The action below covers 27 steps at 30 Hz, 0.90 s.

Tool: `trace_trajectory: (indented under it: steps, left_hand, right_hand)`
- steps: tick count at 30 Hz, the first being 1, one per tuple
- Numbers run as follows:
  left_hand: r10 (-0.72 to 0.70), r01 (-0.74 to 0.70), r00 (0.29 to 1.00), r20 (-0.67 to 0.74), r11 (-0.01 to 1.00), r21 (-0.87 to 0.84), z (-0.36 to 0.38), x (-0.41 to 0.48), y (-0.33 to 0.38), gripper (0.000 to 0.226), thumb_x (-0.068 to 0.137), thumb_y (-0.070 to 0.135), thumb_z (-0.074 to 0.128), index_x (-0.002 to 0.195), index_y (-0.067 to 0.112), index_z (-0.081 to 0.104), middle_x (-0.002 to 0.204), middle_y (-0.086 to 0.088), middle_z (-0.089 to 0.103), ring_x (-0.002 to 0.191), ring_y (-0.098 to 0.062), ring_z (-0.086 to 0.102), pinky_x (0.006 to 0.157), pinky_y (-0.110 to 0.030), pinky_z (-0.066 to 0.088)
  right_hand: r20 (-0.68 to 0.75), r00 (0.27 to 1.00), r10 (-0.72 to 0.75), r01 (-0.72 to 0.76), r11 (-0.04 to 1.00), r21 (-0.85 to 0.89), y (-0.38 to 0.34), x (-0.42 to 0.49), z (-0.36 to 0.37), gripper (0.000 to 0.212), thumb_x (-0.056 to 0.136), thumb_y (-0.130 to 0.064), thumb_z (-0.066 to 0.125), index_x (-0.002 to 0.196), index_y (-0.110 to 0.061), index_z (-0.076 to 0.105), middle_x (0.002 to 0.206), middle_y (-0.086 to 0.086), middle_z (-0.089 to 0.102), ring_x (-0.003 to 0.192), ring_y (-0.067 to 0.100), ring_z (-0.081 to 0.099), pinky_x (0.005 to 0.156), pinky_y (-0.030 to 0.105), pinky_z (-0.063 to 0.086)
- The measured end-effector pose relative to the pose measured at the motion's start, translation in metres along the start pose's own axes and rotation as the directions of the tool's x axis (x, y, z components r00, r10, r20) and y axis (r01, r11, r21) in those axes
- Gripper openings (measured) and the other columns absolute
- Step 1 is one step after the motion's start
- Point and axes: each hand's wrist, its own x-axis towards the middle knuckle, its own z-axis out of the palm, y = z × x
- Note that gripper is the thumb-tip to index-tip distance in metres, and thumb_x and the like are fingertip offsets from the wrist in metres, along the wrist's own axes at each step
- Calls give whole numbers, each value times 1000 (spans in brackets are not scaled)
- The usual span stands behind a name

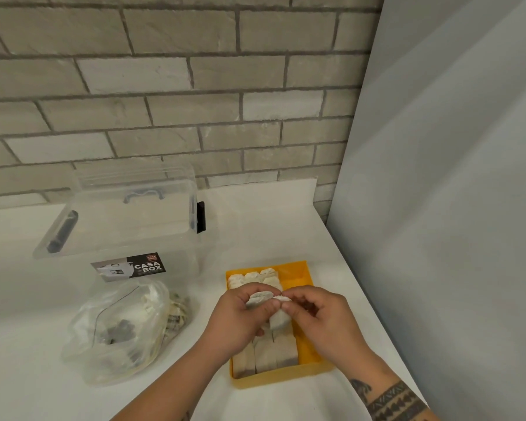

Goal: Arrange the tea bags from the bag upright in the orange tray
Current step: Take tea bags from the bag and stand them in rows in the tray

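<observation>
A tea bag [278, 319] hangs long axis down over the orange tray [286, 376]. Its top end is pinched in the grip of the right hand [319, 317], and its lower end is just above the rows of tea bags [264, 357] standing there. The left hand [237, 317], fingertips meeting the right's, curls its grip round a second tea bag [259, 298] lying crosswise. The tray's bare strip lies to the right, beneath the right hand, which looks the nearer for setting the bag in. The plastic bag [119, 332] sits well left on the tabletop [271, 226], before a clear box [128, 226].
</observation>
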Motion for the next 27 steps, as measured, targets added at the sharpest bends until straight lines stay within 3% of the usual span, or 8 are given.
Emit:
trace_trajectory:
  steps: [3, 8, 12, 16, 19, 23, 25, 27]
  left_hand:
    - [16, -16, 1000, -2, 1000, 13, 1, 4, 1, 11, 89, 19, 78, 87, 29, 80, 85, 6, 75, 63, -9, 65, 58, -30, 57]
    - [8, -8, 1000, 1, 997, 78, 4, 13, 5, 13, 90, 21, 77, 81, 31, 78, 75, 11, 71, 60, -5, 62, 58, -28, 59]
    - [11, -8, 1000, -29, 993, 115, 6, 22, 7, 3, 88, 27, 79, 85, 29, 78, 82, 9, 75, 61, -6, 64, 62, -32, 60]
    - [-10, 11, 997, -75, 1000, 21, 3, 32, 11, 4, 90, 22, 77, 90, 25, 79, 83, 2, 76, 68, -12, 69, 57, -28, 57]
    - [-29, 26, 978, -207, 999, -20, -6, 41, 10, 9, 90, 21, 75, 86, 28, 79, 79, 4, 74, 67, -11, 68, 54, -25, 54]
    - [-66, 85, 921, -384, 996, 31, -22, 53, -4, 7, 90, 28, 74, 84, 31, 74, 82, 4, 73, 65, -11, 67, 56, -34, 57]
    - [-62, 124, 893, -445, 986, 113, -29, 59, -12, 7, 88, 37, 75, 87, 31, 72, 86, 7, 73, 76, -17, 69, 69, -41, 61]
    - [-50, 160, 874, -483, 969, 190, -33, 63, -17, 15, 86, 41, 76, 92, 29, 70, 93, 9, 73, 86, -22, 69, 77, -39, 58]
  right_hand:
    - [-6, 1000, -20, 19, 999, -50, 1, 4, -4, 3, 90, -30, 74, 91, -32, 76, 86, -16, 71, 81, 11, 66, 69, 20, 52]
    - [3, 1000, -31, 31, 992, -125, 5, 13, -8, 4, 89, -29, 75, 92, -32, 73, 90, -18, 65, 86, 10, 63, 68, 12, 46]
    - [7, 999, -41, 42, 988, -150, 4, 24, -12, 4, 88, -28, 76, 91, -32, 76, 85, -18, 68, 84, 9, 64, 68, 11, 44]
    - [20, 999, 40, -37, 990, -134, -1, 45, -22, 8, 88, -27, 76, 83, -32, 74, 77, -22, 68, 75, 2, 62, 66, 10, 45]
    - [13, 990, 142, -138, 976, -170, 1, 67, -33, 12, 88, -26, 76, 80, -34, 72, 75, -18, 67, 73, 0, 60, 64, 10, 45]
    - [66, 970, 235, -207, 935, -288, 17, 89, -36, 7, 90, -30, 73, 84, -33, 71, 88, -15, 67, 85, 6, 60, 69, 16, 44]
    - [71, 962, 264, -224, 909, -353, 26, 95, -35, 5, 91, -32, 72, 87, -33, 69, 103, -11, 63, 102, 12, 56, 82, 23, 46]
    - [79, 953, 294, -234, 872, -429, 34, 98, -32, 4, 92, -35, 70, 89, -36, 68, 121, -8, 56, 120, 18, 43, 97, 31, 40]
